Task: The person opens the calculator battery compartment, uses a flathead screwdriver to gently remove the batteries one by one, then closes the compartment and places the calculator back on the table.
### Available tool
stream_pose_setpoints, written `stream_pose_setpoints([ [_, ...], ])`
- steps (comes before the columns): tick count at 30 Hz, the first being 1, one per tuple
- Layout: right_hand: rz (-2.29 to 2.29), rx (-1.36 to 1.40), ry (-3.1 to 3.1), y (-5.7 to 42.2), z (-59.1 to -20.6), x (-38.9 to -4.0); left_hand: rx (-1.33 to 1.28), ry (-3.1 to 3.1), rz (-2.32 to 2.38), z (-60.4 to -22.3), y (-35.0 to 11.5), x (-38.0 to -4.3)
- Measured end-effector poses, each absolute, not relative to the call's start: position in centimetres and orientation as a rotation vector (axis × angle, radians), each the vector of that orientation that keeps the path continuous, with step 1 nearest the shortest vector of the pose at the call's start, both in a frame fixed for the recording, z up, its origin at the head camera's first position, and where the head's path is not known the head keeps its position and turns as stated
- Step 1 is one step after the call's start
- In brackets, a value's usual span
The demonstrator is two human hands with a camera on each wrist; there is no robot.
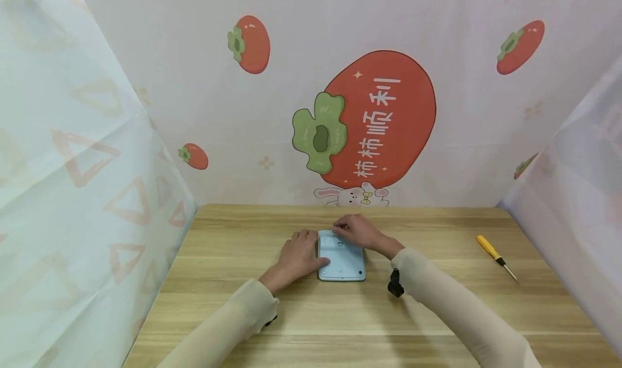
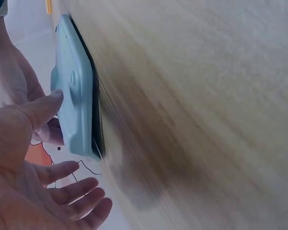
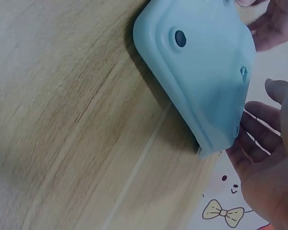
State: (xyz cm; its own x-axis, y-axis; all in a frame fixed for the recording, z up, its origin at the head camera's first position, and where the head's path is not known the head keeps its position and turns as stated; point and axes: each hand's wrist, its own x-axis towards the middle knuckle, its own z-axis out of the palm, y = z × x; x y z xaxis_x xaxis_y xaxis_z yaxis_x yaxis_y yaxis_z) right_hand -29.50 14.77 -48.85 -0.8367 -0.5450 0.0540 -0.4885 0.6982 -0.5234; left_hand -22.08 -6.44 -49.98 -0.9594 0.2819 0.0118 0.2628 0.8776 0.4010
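A flat light-blue plastic device (image 1: pixel 342 263) with rounded corners and small round feet lies on the wooden table. My left hand (image 1: pixel 298 254) is at its left side, thumb resting on the blue surface; in the left wrist view, the other fingers (image 2: pixel 72 191) spread loosely beside it. From the right, my right hand (image 1: pixel 359 232) reaches over the device's far end. The right wrist view has that hand's fingertips (image 3: pixel 247 125) at the device's edge, with the thumb raised off it. A dark foot (image 3: pixel 180 38) shows on a near corner.
A screwdriver (image 1: pixel 488 246) with a yellow handle lies on the table (image 1: pixel 427 325) to the right, its tip toward the near right. White printed sheets form a back wall (image 1: pixel 170 49) and side walls around the table.
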Motion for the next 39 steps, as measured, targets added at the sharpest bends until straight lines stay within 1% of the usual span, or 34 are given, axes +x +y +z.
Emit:
stream_pose_setpoints([
  [11, -0.714, -0.985, 2.778, 15.8, -48.2, -28.9, 0.558, 2.909, 0.721, -50.5, -6.2, -22.4],
  [19, -0.613, -1.091, 2.766, 16.2, -48.1, -28.3, 0.613, 2.901, 0.678, -50.7, -5.7, -22.2],
  [31, -0.587, -1.169, 2.783, 16.4, -48.6, -27.9, 0.699, 2.905, 0.426, -51.3, -5.3, -22.3],
  [39, -0.579, -1.195, 2.791, 16.2, -48.5, -27.8, 0.704, 2.928, 0.356, -51.7, -5.0, -22.2],
])
